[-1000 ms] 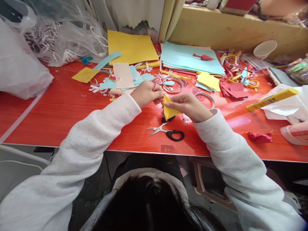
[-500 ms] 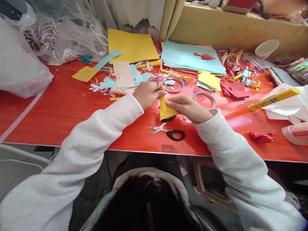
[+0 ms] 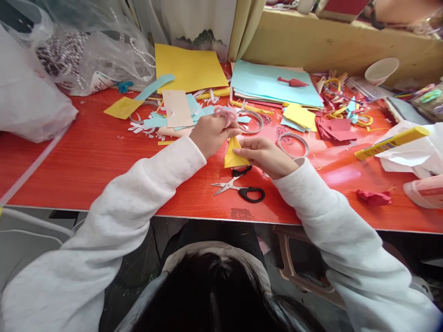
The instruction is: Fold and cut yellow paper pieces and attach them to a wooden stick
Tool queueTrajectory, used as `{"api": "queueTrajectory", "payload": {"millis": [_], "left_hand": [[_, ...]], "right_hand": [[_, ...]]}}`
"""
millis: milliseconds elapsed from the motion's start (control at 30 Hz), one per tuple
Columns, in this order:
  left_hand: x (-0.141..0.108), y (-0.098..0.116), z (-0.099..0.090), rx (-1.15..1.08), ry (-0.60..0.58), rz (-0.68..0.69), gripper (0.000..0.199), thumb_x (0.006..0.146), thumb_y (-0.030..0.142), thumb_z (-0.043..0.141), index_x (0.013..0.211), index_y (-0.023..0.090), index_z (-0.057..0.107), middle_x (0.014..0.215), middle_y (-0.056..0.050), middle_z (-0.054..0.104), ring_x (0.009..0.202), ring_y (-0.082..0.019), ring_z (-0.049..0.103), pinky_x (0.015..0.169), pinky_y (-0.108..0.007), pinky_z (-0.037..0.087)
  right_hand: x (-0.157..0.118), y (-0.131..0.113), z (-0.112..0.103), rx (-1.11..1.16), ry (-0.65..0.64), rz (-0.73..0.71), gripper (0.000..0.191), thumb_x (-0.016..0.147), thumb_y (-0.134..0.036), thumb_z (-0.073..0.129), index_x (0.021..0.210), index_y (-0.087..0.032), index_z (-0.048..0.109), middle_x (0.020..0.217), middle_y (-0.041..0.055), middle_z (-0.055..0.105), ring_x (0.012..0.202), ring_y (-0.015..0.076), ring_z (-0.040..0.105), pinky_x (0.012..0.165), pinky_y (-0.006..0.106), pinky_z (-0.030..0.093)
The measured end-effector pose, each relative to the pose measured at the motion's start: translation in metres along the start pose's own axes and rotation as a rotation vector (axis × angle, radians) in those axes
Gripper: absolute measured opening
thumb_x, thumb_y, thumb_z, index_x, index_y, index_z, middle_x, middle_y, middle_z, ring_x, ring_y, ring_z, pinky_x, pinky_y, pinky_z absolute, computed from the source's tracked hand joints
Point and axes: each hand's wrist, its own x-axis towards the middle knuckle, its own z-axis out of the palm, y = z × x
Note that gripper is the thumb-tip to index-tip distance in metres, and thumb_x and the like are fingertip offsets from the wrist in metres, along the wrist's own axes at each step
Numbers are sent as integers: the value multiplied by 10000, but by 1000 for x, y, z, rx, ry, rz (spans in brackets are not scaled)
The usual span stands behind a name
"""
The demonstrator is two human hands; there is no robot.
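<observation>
– Pinching the folded yellow paper point(image 3: 234, 157) at its narrow tip, the left hand point(image 3: 212, 135) curls tight, pink loops point(image 3: 226, 114) poking out on top!
– And the right hand point(image 3: 267, 155)?
– Thumb and fingers together, gripping its side. It's between the hands: creased, triangular, near the black-handled scissors point(image 3: 230, 186) on the red table point(image 3: 104, 161).
– Containers?
– Clear bag point(image 3: 104, 48), far left, bead strands point(image 3: 62, 53) inside; white cup point(image 3: 382, 70), upper right, tilted, contents unclear.

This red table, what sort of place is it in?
Likely a papercraft work corner, though I can't tell whether home or workshop: the black-handled scissors, light-blue sheets and folded yellow paper suggest it.
</observation>
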Motion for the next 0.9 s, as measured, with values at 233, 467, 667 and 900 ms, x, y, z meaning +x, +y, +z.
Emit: {"api": "queueTrajectory", "payload": {"millis": [233, 467, 667, 900], "left_hand": [[1, 0, -17, -83, -219, 242, 259, 709, 420, 666, 875, 222, 688, 1032, -71, 594, 1032, -209, 510, 1004, -382, 358], [-2, -7, -13, -155, -243, 251, 402, 656, 509, 677, 942, 226, 682, 1038, -72, 564, 1013, -192, 519, 983, -377, 403], [-2, -9, -5, -195, -130, 194, 329, 708, 500, 633, 759, 179, 686, 801, -54, 615, 796, -151, 546, 805, -304, 450], [-6, -4, 3, -252, -106, -3, 219, 762, 382, 607, 755, 167, 647, 765, -26, 620, 690, -121, 538, 698, -267, 452]], "right_hand": [[2, 0, -16, 167, 47, -51, 119, 727, -218, 681, 808, -134, 660, 785, 49, 655, 691, 127, 650, 674, 246, 590], [2, -4, -22, 192, 105, -66, 141, 744, -225, 670, 846, -133, 638, 830, 51, 669, 660, 105, 659, 571, 189, 582], [0, -6, -18, 175, 24, -124, 206, 734, -257, 683, 913, -174, 622, 801, 23, 685, 660, 120, 681, 551, 184, 564], [-2, -6, -16, 83, -13, -175, 321, 696, -162, 702, 1001, -165, 602, 868, 42, 701, 782, 137, 681, 764, 271, 558]]}}
